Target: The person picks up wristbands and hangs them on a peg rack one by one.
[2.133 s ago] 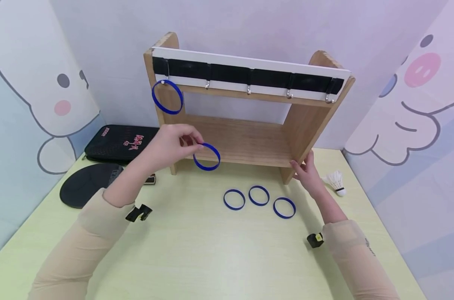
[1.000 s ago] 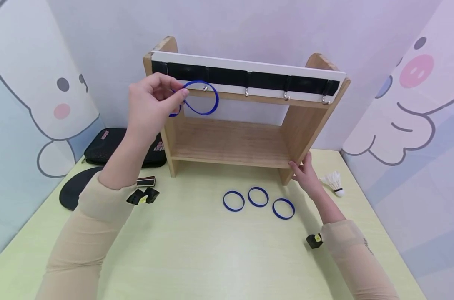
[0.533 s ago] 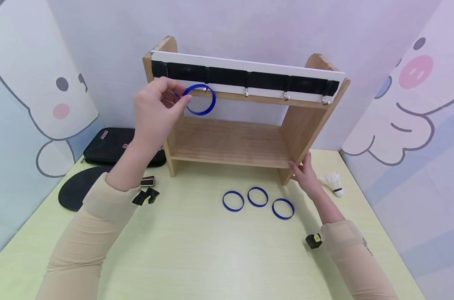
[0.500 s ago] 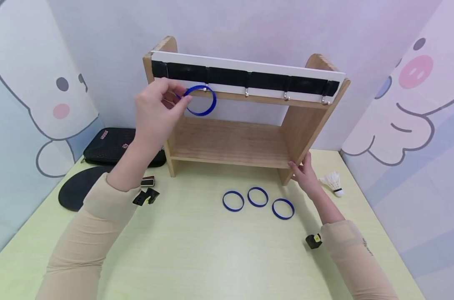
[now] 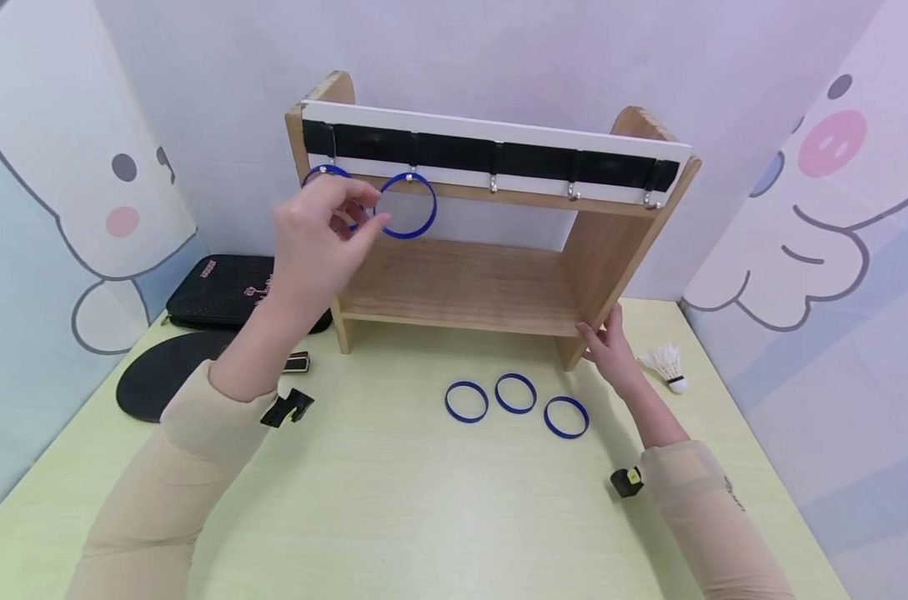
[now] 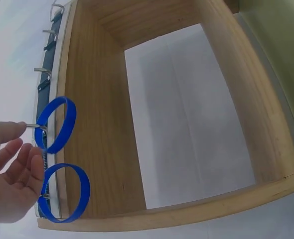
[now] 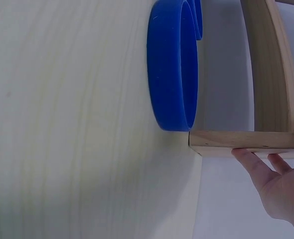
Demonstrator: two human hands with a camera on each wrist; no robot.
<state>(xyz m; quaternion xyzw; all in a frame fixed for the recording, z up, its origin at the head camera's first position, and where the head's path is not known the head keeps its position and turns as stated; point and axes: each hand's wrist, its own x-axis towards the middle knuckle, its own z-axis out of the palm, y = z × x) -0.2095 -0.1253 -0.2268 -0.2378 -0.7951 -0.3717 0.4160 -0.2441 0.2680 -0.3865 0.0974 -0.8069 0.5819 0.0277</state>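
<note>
In the head view, a blue wristband-like ring hangs from the second hook of a black strip on the wooden shelf. My left hand is just left of it, thumb and fingers parted. The left wrist view shows my thumb beside that hook and the ring hanging on it. Another blue ring hangs on the end hook, partly behind my hand in the head view. My right hand grips the lower front of the shelf's right side panel.
Three blue rings lie on the table: a left one, a middle one and a right one. A shuttlecock lies right of the shelf. A black case and a black paddle lie on the left.
My left hand has carried a ring up from below the shelf to the second hook. Its fingers have since parted from the ring, which now hangs there. The right hand stays in place.
</note>
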